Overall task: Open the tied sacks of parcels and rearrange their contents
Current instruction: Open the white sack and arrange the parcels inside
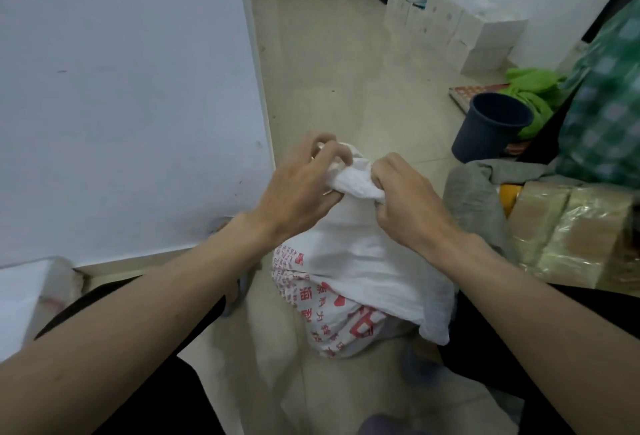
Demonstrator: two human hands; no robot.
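A white woven sack [356, 261] with red printed characters stands on the floor between my knees. Its neck is bunched together at the top. My left hand [301, 185] pinches the bunched neck from the left, fingers curled at the knot. My right hand [405, 199] grips the same bunch from the right, fingers wrapped round the cloth. What is inside the sack is hidden.
A large white board [121, 88] fills the left. Parcels wrapped in tape [568, 237] and a grey sack [474, 199] lie at the right. Behind them are a dark bucket [488, 130], green cloth [533, 88], a green checked bag [609, 109] and white boxes [460, 22].
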